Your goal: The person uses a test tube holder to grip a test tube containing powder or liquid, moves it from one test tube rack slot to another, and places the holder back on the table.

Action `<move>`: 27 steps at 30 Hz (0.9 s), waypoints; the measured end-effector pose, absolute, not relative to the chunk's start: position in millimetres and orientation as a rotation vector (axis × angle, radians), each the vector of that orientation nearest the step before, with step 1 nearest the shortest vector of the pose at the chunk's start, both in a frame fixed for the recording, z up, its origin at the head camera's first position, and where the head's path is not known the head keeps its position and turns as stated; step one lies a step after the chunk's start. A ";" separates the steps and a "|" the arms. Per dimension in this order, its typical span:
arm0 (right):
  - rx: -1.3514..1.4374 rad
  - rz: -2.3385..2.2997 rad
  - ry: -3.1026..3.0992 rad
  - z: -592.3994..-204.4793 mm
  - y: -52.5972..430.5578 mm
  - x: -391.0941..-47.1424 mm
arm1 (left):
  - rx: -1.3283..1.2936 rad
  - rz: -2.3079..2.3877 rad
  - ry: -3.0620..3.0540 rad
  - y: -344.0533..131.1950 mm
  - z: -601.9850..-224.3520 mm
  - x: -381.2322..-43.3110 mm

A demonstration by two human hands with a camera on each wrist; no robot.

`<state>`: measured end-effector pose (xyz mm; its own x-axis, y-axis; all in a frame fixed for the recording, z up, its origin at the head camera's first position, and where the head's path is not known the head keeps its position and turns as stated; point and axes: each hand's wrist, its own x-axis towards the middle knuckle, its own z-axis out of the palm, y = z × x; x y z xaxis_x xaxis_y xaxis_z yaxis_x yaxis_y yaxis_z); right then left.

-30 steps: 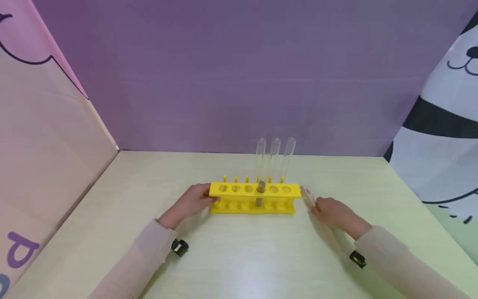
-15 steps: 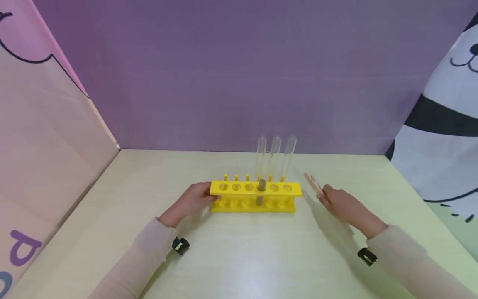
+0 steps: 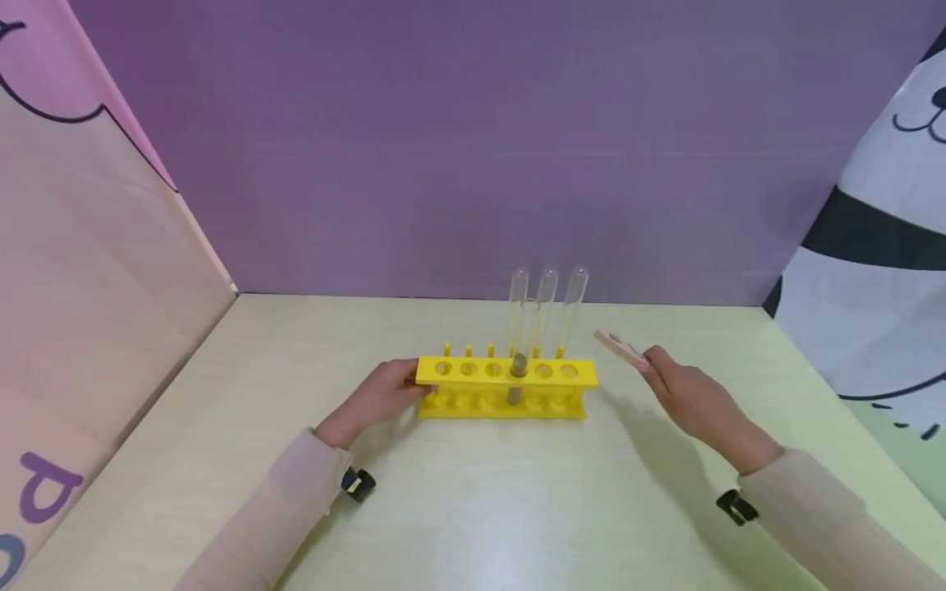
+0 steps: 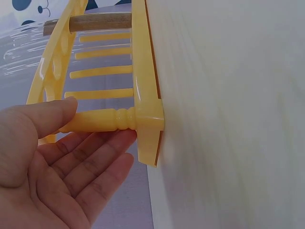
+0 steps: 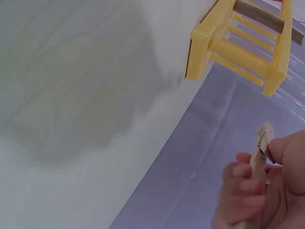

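Observation:
My left hand (image 3: 375,402) grips the end post of a yellow test tube rack (image 3: 451,379), thumb on one side and fingers beneath in the left wrist view. Three clear test tubes (image 3: 576,300) are upside down on pegs along the rack's back. Through one hole of the top plate stands another tube, open rim upward, with a grey-brown filling (image 3: 520,365) in its lower part. Right of the rack, my right hand (image 3: 698,402) holds a wooden test tube clamp (image 3: 621,348) above the table. Its metal spring (image 5: 261,139) shows by the thumb in the right wrist view.
The pale wooden table (image 3: 473,501) runs back to a purple wall panel (image 3: 473,148). Printed side panels stand at left (image 3: 89,246) and right (image 3: 872,320). Both sleeved wrists carry small black devices.
My right hand has lifted the clamp off the table beside the rack and drawn it rightward, and the clamp has tilted to point left. The left hand and the rack stay in place.

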<state>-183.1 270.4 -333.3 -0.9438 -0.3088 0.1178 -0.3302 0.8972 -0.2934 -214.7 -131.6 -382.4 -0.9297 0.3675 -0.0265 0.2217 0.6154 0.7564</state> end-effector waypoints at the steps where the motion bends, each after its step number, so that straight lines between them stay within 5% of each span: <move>1: 0.495 0.450 -2.979 -332.1 270.7 -182.5 | 0.489 1.208 2.658 -131.6 -382.6 -214.8; 27: 0.540 0.221 -2.736 -291.8 254.2 -165.3 | 0.466 1.198 2.664 -131.6 -384.0 -215.7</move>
